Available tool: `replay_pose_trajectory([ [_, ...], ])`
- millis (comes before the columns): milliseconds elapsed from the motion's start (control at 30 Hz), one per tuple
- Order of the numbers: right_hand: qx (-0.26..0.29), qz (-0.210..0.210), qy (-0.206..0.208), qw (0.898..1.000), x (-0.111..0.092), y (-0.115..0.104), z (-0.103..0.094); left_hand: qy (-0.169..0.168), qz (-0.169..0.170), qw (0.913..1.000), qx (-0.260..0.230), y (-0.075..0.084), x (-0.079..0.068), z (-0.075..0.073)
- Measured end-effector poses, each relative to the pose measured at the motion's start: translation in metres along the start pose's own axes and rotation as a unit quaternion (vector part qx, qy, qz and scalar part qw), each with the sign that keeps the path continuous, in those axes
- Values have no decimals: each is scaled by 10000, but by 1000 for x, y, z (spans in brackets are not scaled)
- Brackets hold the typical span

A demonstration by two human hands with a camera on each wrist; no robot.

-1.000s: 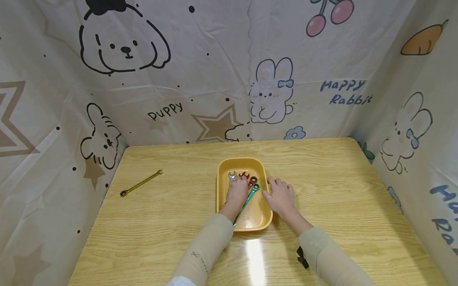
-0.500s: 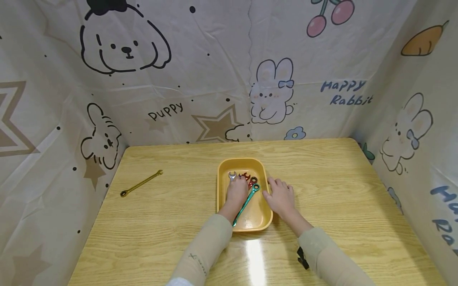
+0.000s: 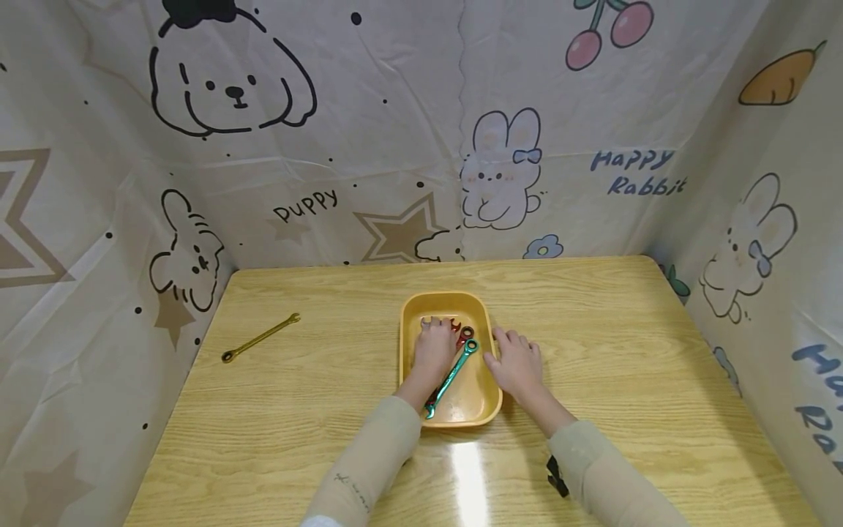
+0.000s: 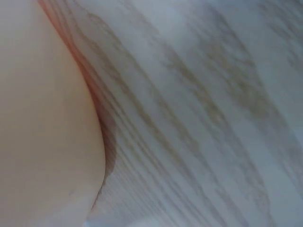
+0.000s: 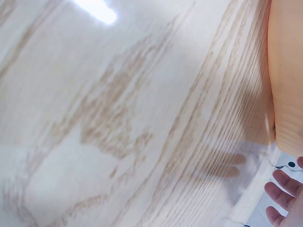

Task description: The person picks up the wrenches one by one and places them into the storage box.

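Observation:
In the head view, a yellow tray stands on the wooden table with several combination wrenches in it. My left hand reaches into the tray from above, its fingertips down among the wrenches. They hide most of a silver wrench and part of a red wrench, so I cannot tell whether they grip one. A green wrench lies slantwise beside that hand. My right hand rests against the tray's right side; in the right wrist view, its fingers look loosely bent.
A gold wrench lies alone at the table's left. Printed cloth walls enclose the table at the back and both sides. A black strap piece shows beneath the right sleeve.
My left hand has shifted slightly, covering more of the silver wrench's head. The green wrench's lower end has come further into view. My right hand has stayed at the tray's side.

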State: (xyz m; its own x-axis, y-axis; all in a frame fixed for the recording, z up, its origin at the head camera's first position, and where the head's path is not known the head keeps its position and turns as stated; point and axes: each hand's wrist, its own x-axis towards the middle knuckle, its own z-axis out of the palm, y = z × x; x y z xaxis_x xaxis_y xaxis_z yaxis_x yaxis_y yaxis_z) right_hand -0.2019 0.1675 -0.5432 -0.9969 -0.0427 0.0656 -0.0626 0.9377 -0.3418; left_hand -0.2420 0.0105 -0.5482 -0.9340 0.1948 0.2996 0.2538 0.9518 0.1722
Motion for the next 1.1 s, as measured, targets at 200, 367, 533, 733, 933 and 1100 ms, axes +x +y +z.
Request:
replay_pose_trajectory([
  [200, 7, -45, 40, 10000, -1, 0, 0, 421, 119, 9990, -26, -7, 2, -4],
  [367, 12, -65, 41, 10000, 0, 1, 1, 748, 259, 9968, -150, -14, 3, -9],
  [533, 38, -59, 29, 10000, 0, 0, 0, 867, 378, 9954, -170, -20, 3, -15],
  [733, 89, -9, -64, 9999, 0, -1, 0, 661, 461, 9967, -121, -27, 4, -26],
  [933, 116, 29, -107, 9999, 1, 0, 1, 765, 641, 9945, -320, -36, 3, -33],
  [1100, 112, 37, -66, 9999, 1, 1, 1, 864, 708, 9928, -426, -47, 1, -36],
])
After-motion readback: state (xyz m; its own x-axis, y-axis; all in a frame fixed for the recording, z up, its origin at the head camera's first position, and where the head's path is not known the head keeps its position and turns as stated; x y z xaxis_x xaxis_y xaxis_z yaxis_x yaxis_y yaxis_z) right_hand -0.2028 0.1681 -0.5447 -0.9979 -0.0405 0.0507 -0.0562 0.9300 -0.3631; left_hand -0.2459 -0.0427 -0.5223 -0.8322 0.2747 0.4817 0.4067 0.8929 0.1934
